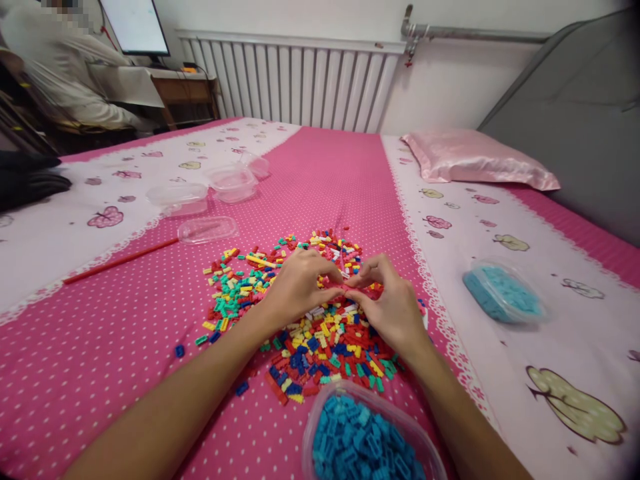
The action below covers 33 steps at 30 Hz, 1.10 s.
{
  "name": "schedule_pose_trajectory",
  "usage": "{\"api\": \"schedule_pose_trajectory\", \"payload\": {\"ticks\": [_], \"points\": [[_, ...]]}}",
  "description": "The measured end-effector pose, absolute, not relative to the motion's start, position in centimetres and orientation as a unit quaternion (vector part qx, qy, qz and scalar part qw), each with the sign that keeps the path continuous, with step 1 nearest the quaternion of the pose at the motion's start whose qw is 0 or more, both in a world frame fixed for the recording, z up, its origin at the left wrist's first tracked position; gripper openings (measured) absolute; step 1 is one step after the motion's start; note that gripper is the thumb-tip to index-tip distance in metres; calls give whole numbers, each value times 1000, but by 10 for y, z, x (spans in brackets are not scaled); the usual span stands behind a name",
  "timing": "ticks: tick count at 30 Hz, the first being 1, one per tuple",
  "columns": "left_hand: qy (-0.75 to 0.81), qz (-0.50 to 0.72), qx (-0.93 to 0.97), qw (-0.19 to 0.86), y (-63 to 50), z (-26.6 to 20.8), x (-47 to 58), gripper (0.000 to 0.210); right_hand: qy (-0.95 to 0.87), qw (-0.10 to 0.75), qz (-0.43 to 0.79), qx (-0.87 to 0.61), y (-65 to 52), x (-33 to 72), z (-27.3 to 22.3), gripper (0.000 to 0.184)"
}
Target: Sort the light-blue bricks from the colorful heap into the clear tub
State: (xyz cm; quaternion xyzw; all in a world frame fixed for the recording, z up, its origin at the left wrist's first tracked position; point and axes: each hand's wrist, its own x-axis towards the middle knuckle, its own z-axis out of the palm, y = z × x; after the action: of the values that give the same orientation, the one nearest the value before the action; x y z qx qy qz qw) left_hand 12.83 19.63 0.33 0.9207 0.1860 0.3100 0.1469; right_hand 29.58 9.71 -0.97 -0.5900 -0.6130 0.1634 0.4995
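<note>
Over a spread-out heap of small plastic toy bricks, both hands come together with their thumbs and fingertips nearly meeting. My left hand is closed in a pinch, thumb against finger. Facing it, my right hand pinches too. A small red toy brick shows between the fingertips, mostly hidden by them. The heap mixes red, yellow, green, blue and white bricks. Close in front of me, a clear plastic tub holds many blue bricks.
Another tub of light-blue bricks stands to the right. Clear containers, a lid and a red stick lie at left on the pink bedspread. A pillow rests behind. A person sits at a desk.
</note>
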Motion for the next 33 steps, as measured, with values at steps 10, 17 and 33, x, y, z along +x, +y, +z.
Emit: {"api": "schedule_pose_trajectory", "payload": {"ticks": [10,17,33], "points": [[170,326,919,144,195,2,130,15,-610,505,190,-580,101,300,-12,34],[178,335,908,179,195,0,131,19,-644,486,203,-554,102,298,-15,29],[151,369,904,151,190,0,130,22,-635,495,199,-559,97,301,-6,23]]}}
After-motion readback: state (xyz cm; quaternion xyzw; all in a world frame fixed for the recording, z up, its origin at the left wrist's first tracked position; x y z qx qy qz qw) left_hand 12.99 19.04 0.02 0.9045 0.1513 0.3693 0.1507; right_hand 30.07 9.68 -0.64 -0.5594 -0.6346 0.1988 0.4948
